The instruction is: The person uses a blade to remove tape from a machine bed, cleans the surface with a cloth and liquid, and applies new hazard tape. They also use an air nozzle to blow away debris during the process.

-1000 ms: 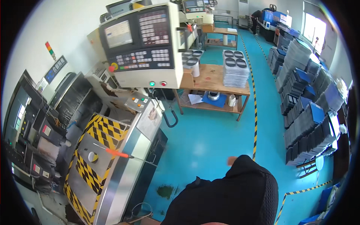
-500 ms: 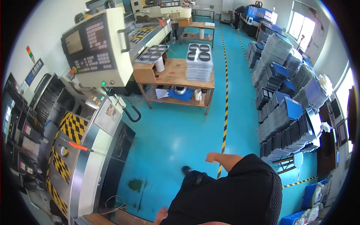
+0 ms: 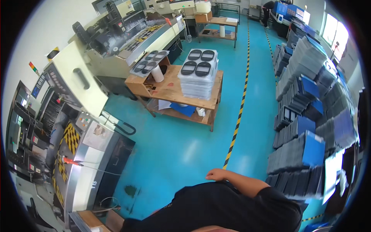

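Note:
My right hand (image 3: 217,174) hangs in front of my dark shirt, over the blue floor. Its fingers are loosely curled in, and nothing shows in them. The hand touches nothing and is apart from every object. Of my left hand nothing clear is seen; only a thin sliver of skin shows along the shirt's left edge. Ahead stands a wooden workbench (image 3: 170,86) bearing a tall stack of clear sheets or trays with dark ring-shaped parts (image 3: 197,79). Beside it lies a similar tray of dark parts (image 3: 148,63), next to a white cylinder (image 3: 157,74).
A machine with a pale control panel (image 3: 79,77) and yellow-black striped bed (image 3: 71,139) stands at left. An orange-handled air gun (image 3: 71,161) lies there. Stacked trays (image 3: 295,154) line the right, beyond a striped floor line (image 3: 241,112). A person (image 3: 266,13) bends far off.
My view has moved forward and turned, so the workbench looks closer and the control panel sits further left. My right hand has shifted slightly down, and my left hand has slipped from sight.

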`<state>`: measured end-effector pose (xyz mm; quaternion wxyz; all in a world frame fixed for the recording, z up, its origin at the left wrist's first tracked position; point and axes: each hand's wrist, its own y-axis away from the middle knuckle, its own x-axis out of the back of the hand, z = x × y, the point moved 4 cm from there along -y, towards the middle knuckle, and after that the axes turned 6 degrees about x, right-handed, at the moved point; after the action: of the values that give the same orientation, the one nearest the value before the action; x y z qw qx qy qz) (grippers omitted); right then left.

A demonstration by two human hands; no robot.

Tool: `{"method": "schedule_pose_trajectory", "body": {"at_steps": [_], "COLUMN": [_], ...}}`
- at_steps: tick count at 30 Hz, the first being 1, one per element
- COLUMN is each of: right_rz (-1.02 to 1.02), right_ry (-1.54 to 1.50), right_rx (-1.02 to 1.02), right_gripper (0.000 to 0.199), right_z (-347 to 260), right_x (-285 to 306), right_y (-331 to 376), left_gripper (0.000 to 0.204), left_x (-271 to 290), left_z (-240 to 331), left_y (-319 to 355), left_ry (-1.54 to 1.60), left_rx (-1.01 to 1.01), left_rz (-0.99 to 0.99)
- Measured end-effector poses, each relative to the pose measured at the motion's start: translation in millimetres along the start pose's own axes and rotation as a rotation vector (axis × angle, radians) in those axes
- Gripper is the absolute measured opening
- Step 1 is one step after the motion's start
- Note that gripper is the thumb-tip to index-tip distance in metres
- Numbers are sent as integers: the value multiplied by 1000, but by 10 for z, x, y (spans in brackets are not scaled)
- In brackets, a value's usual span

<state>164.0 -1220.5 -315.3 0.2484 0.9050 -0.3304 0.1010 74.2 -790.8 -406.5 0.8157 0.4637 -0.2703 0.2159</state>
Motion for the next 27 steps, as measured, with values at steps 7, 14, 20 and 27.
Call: {"method": "schedule_pose_trajectory", "body": {"at_steps": [7, 14, 20, 27], "right_rz": [413, 636, 198, 186], "right_ry": [-504, 201, 601, 499], "right_rx": [-239, -631, -505, -594], "right_gripper": [41, 28, 20, 18], "right_z": [560, 3787, 4608, 5585], "right_x": [2801, 4356, 4640, 7098], "right_y": [742, 2235, 2899, 2593], "left_gripper": [59, 57, 50, 43], "left_x": [1789, 3006, 5143, 6990], "left_z": [2016, 3407, 5100, 6359], "left_y": [-2205, -5262, -7576, -10282], "left_ry": [888, 370, 240, 537], "left_rx": [461, 77, -251, -191], "left_rz": [-207, -487, -148, 20]}}
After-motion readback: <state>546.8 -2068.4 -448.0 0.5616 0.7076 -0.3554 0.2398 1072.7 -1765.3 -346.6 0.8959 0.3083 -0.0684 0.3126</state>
